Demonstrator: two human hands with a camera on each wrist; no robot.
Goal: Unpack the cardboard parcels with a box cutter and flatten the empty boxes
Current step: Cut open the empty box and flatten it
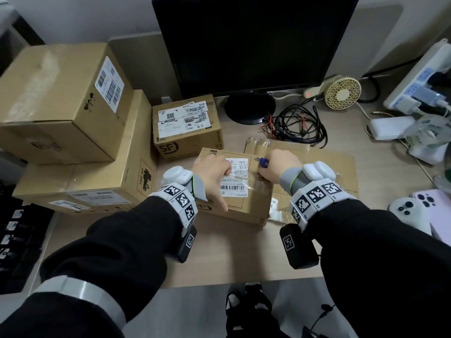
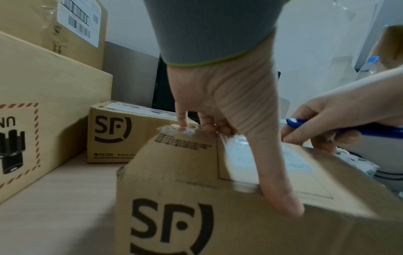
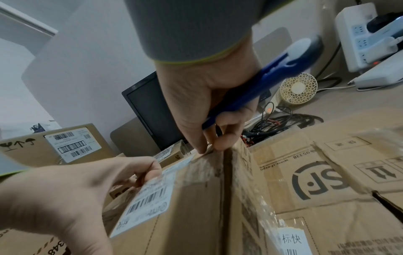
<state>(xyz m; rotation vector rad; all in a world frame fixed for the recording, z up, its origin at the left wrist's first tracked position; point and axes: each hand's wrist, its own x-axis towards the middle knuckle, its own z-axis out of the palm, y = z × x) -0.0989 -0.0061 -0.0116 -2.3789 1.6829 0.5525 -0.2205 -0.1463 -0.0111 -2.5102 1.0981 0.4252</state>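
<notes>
Head view: the small SF parcel [image 1: 240, 191] sits on the desk [image 1: 219, 252] directly under both hands, its white shipping label [image 1: 235, 178] facing up. The left hand [image 1: 212, 178] rests on the parcel's left portion, fingers curled over the far top edge and thumb down the near side, clamping it. The right hand [image 1: 278, 167] is at the parcel's far right corner and is closed around a blue box cutter [image 1: 263, 162], whose blade end points left, toward the left hand. A flattened box [image 1: 317, 172] lies under and beyond the right hand. A second SF parcel [image 1: 186, 128] stands just beyond the left hand; two large cartons [image 1: 68, 118] are stacked well to the left of it. A dark monitor [image 1: 251, 42] stands beyond both hands. Left wrist view: the left hand [image 2: 226, 107] spans the parcel [image 2: 240, 215], thumb extended down the near edge, fingertips [image 2: 182, 120] hooked over the far edge. The right hand [image 2: 340, 117] enters from the right, gripping the box cutter [image 2: 348, 128]. Right wrist view: the right hand [image 3: 209, 96] holds the box cutter [image 3: 257, 86] in the palm while fingertips [image 3: 222, 143] pinch at the parcel's [image 3: 191, 215] top corner, at the taped seam. The left hand [image 3: 76, 193] grips the label side. The flattened box [image 3: 327, 181] lies just right of the parcel.
</notes>
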